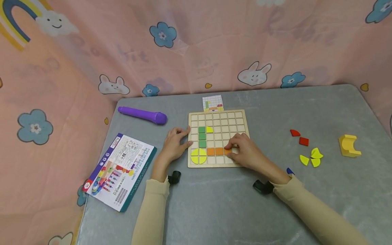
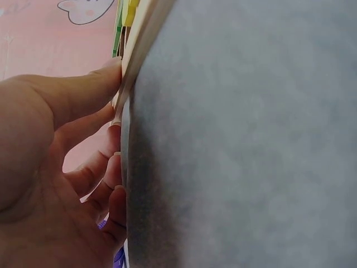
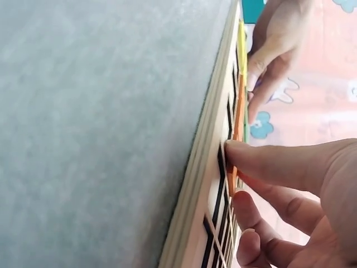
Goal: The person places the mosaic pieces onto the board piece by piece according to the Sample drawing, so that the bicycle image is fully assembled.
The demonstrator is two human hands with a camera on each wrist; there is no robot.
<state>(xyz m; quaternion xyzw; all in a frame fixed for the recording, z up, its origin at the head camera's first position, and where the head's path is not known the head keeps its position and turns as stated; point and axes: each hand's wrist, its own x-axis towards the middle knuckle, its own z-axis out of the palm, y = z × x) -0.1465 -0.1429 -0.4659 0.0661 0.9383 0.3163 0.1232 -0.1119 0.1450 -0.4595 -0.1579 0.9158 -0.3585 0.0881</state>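
A wooden grid board [image 1: 216, 162] lies on the grey table, holding green squares [image 1: 202, 136], a yellow circle of quarter pieces [image 1: 198, 156], a single yellow piece [image 1: 209, 129] and a row of orange squares [image 1: 215, 151]. The right hand [image 1: 247, 152] pinches the rightmost orange square [image 3: 232, 180] between thumb and fingers, in the row's third place. At the board's left edge, the left hand [image 1: 174, 145] touches the rim with thumb and fingertips; its fingers [image 2: 89, 100] are relaxed, holding no piece. A small pattern card [image 1: 213, 102] lies against the board's far edge.
A purple microphone [image 1: 142, 115] and a boxed set [image 1: 120, 172] lie on the left. Rightward are red pieces [image 1: 304, 141], several yellow pieces [image 1: 304, 160] and a yellow curved block [image 1: 349, 146]. A blue piece [image 1: 289, 171] shows beside the right sleeve.
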